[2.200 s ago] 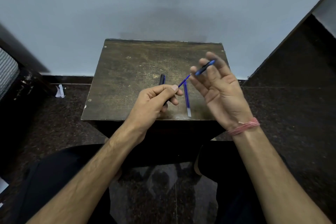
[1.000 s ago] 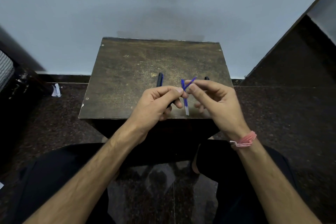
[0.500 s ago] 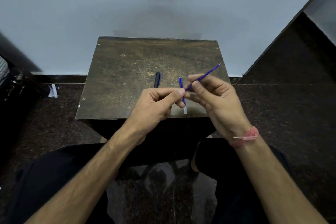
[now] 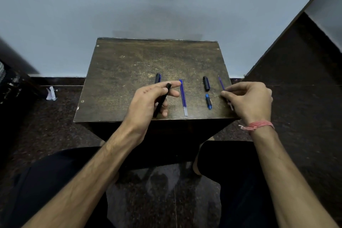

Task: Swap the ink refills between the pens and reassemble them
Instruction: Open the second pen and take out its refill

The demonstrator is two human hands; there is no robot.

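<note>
My left hand (image 4: 148, 101) holds a black pen barrel (image 4: 162, 101) between thumb and fingers, over the table's front edge. Behind it a black-and-blue pen part (image 4: 157, 78) lies on the table. A blue ink refill (image 4: 183, 98) lies flat just right of my left hand. Further right lie a black pen cap (image 4: 206, 83) and a small blue tip piece (image 4: 208, 101). My right hand (image 4: 248, 101) pinches a second blue refill (image 4: 221, 83) low against the table near its right edge; the refill's near end is hidden under the fingers.
The small dark wooden table (image 4: 133, 65) stands against a pale wall. A dark slanted panel (image 4: 296, 65) rises on the right. A scrap of white paper (image 4: 50, 93) lies on the dark floor at left. My knees sit under the table's front edge.
My right hand has moved right and down with the second refill, from beside my left hand to the table's right side. The cap and blue tip piece now show. My left hand keeps the barrel.
</note>
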